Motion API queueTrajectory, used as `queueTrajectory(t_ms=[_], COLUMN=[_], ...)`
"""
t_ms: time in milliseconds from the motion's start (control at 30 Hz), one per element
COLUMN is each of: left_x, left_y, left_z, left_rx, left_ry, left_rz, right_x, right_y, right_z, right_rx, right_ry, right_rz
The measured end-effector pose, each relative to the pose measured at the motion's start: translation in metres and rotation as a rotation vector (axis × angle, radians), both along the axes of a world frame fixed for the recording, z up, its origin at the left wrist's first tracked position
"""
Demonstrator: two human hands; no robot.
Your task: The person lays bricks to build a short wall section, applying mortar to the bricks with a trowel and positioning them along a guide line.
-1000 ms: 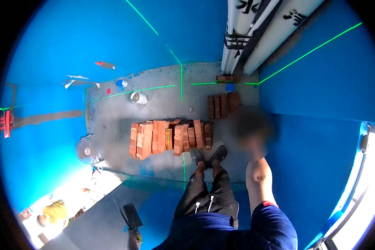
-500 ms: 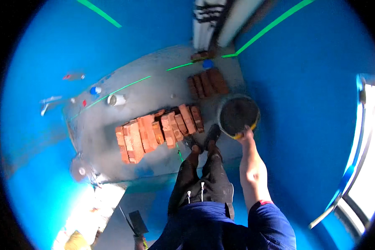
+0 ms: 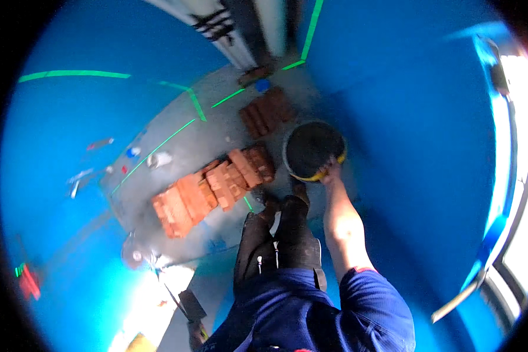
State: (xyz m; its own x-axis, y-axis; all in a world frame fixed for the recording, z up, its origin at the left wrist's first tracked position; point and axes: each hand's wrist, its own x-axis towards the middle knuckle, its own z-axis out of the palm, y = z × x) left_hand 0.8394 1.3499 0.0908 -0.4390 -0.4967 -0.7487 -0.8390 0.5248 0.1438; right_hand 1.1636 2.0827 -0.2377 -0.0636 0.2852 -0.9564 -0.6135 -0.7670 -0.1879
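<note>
My right hand (image 3: 332, 169) grips the near rim of a round bucket (image 3: 307, 178), at its yellow edge. Dark grey material, which looks like mortar, fills the bucket. Low at the left, close to my body, my left hand (image 3: 196, 337) is closed round the yellow handle of a trowel with a dark, flat blade (image 3: 192, 305). A row of red bricks (image 3: 182, 205) lies on the floor to the left of the bucket and just ahead of my feet. Motion blurs much of the picture.
A second brick stack (image 3: 266, 114) lies beyond the first, near the corner. White pipes (image 3: 226, 35) rise there, with a blue object (image 3: 263, 85) at their foot. A white container (image 3: 159, 159) is on the floor. Bright green lines cross walls and floor; a window (image 3: 519, 117) is at right.
My view has swung, so the bricks and bucket lie turned and farther left in the picture. My right hand stays on the bucket rim, and my left keeps the trowel.
</note>
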Motion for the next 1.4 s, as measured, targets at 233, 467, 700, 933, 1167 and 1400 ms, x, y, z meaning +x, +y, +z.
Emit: queueTrajectory(t_ms=[233, 467, 700, 933, 1167, 1400], left_x=[0.027, -0.011, -0.005, 0.012, -0.006, 0.01], left_y=[-0.044, -0.032, 0.019, 0.043, 0.197, 0.313], left_z=[0.026, 0.065, 0.109, 0.113, 0.071, 0.091], left_rx=[-0.047, -0.178, -0.14, 0.18, 0.365, 0.895], left_ry=[0.206, 0.373, 0.423, 0.436, 0.45, 0.357], left_rz=[-0.193, -0.206, -0.092, -0.074, -0.034, 0.161], right_x=[0.015, 0.027, 0.059, 0.054, 0.088, -0.045], right_y=[-0.006, -0.016, -0.007, -0.018, 0.03, 0.003], right_z=[-0.032, 0.021, 0.03, 0.01, 0.018, 0.202], right_rx=[0.07, -0.043, -0.068, -0.109, 0.021, 0.423], right_ry=[0.164, 0.053, -0.052, -0.081, -0.247, 0.034], right_rz=[0.078, 0.19, 0.173, 0.086, 0.852, 1.353])
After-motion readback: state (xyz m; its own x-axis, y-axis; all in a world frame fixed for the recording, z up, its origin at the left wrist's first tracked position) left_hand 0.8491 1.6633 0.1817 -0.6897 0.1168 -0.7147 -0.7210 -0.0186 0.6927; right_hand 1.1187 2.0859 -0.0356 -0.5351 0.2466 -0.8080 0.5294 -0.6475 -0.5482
